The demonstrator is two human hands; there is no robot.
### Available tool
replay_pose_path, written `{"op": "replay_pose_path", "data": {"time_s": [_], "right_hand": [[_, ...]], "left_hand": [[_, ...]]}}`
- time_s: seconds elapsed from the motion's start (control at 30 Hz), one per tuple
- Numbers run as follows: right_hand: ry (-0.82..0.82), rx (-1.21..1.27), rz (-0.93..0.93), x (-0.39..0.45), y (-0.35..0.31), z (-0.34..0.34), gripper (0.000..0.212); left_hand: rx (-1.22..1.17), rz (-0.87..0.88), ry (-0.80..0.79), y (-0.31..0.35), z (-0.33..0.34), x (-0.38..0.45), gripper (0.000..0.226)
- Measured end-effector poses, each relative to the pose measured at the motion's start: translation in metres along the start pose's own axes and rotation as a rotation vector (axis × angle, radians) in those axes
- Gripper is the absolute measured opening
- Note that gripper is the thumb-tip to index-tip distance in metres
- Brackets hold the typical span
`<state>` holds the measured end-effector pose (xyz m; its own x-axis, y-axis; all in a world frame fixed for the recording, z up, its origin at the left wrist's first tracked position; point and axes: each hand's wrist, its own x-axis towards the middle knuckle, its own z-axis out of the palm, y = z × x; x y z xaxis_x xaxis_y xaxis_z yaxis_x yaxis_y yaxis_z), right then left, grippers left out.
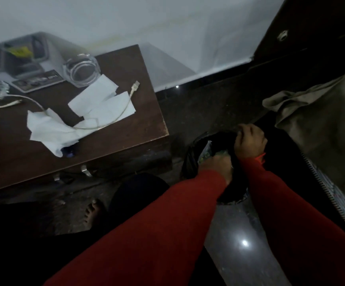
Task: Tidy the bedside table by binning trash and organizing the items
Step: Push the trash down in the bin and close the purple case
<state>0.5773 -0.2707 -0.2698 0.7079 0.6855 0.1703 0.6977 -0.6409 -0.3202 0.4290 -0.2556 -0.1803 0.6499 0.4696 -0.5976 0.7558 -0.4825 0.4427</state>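
A bin lined with a black bag (190, 162) stands on the floor to the right of the brown bedside table (126, 141). My right hand (250, 140) grips the far edge of the black bag. My left hand (217, 165) reaches down into the bin among crumpled wrappers (205, 151); its fingers are hidden. On the table lie white tissues (50, 129), more white paper (99, 100), a white USB cable (133, 88), a glass jar on its side (80, 70) and a dark flat box (37, 80).
A grey organiser tray (17, 56) stands at the table's back left, against the white wall. A bed with olive bedding (322, 112) and a dark headboard is on the right. My bare foot (93, 211) rests on the dark floor below the table.
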Motion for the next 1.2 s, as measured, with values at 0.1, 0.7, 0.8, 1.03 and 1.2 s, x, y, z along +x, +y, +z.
{"op": "replay_pose_path", "data": {"time_s": [0.1,0.7,0.8,1.03,1.2], "right_hand": [[-0.015,0.042,-0.076,-0.018,-0.024,-0.024,0.03],[-0.138,0.651,-0.603,-0.048,-0.313,-0.143,0.032],[-0.193,0.649,-0.627,-0.063,-0.357,-0.133,0.027],[-0.279,0.611,-0.54,-0.088,-0.421,-0.08,0.03],[-0.272,0.551,-0.487,-0.078,-0.427,-0.038,0.024]], "left_hand": [[-0.146,0.028,0.232,-0.005,-0.027,-0.009,0.028],[-0.511,-0.155,1.045,-0.215,-0.181,-0.208,0.005],[-0.61,-0.239,1.111,-0.259,-0.179,-0.241,0.006],[-1.005,-0.375,1.218,-0.353,-0.138,-0.255,0.028],[-1.088,-0.371,1.205,-0.361,-0.157,-0.239,0.006]]}}
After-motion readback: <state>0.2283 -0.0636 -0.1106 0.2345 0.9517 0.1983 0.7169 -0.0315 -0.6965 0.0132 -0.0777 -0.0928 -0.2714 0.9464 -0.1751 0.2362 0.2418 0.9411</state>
